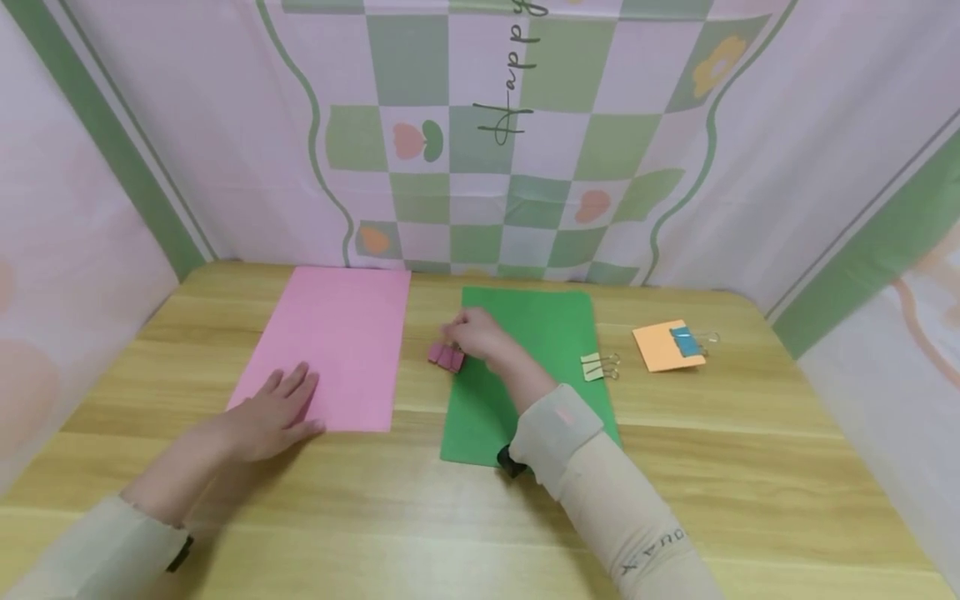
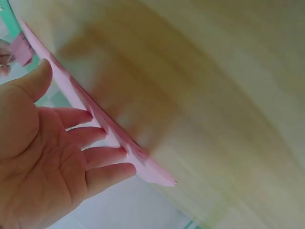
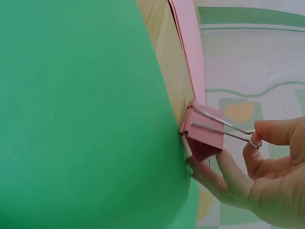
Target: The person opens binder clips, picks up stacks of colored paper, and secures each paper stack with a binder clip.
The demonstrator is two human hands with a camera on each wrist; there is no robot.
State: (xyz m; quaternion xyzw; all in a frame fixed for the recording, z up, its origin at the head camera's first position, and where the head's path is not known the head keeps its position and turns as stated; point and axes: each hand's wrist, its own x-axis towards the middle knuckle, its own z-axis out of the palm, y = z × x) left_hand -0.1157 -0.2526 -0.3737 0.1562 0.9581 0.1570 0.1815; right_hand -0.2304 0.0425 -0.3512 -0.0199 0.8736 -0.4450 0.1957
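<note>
Straight to the pink binder clip [image 1: 446, 357], right at the left edge of the green sheet [image 1: 547, 333], roughly midway between the side edges of the table [image 1: 360, 517] and up toward the far one. Held by the right hand [image 1: 478, 335]: silver wire [image 3: 220, 119] pinched between thumb and forefinger, plain to see in the right wrist view, with other fingers reaching under and behind the clip's body. Biting on the green sheet, or merely up against it? Cannot tell from here.

Over to the left hand [image 1: 266, 421]: palm down, fingers straight and a little spread, resting at the near left corner of the pink sheet [image 1: 345, 342], thumb out wide from the rest.

And the pink sheet itself, flat on the left half of the table, tight up by the far edge, with a strip of wood showing between it and the green one.

Across to a pale yellow clip [image 1: 592, 367], over the green sheet's right edge, wires toward the table's right edge. Farther along, near the far right corner, an orange paper square [image 1: 656, 354] with a blue clip [image 1: 683, 342] on its right side.

Pale sleeves [image 1: 622, 500] on both arms, dark lettering on the right one. Beyond the far edge, patterned cloth [image 1: 645, 50], all checks and fruit.
</note>
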